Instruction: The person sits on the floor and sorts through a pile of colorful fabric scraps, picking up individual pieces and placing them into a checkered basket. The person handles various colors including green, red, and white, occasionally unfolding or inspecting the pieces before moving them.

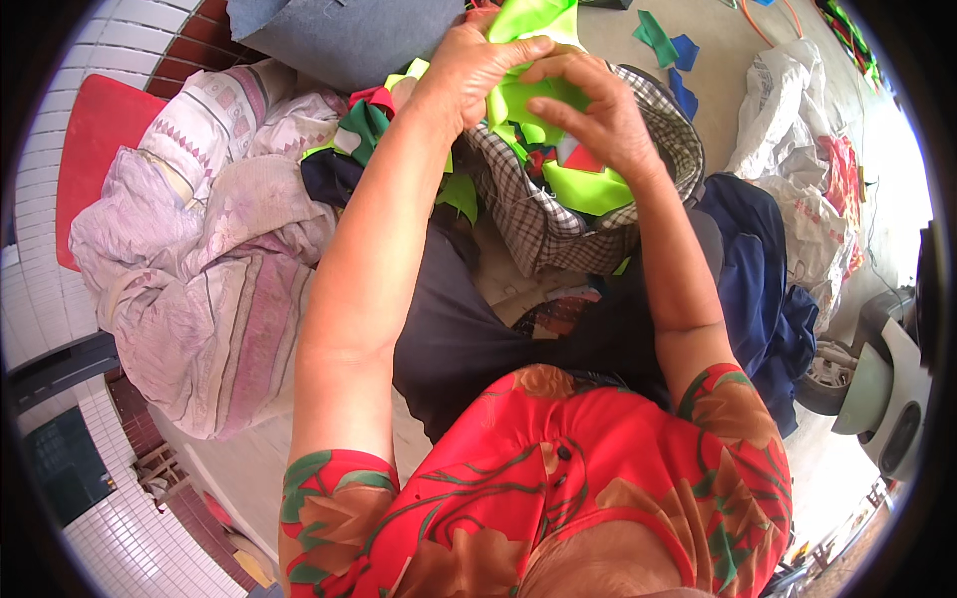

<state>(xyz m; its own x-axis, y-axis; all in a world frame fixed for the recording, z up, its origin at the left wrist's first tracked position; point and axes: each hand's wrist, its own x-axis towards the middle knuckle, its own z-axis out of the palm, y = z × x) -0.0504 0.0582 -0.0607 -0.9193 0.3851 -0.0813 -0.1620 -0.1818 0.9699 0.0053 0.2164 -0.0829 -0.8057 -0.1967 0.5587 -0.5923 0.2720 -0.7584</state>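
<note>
A neon yellow-green piece of fabric hangs from my left hand, whose thumb lies across it. My right hand is beside the same fabric, fingers bent. Its thumb and forefinger stand apart, and the forefinger tip comes close to my left thumb; some fingertips are hard to make out. Below both hands stands a brown-and-white checked cloth bag, its mouth open. Inside lie neon scraps with bits of red, white and dark cloth.
At left, a heap of pale pinkish patterned cloth rests by a red panel. Mixed scraps lie near my left forearm. Dark blue cloth and a white plastic sack are on the right. Green and blue scraps dot the floor.
</note>
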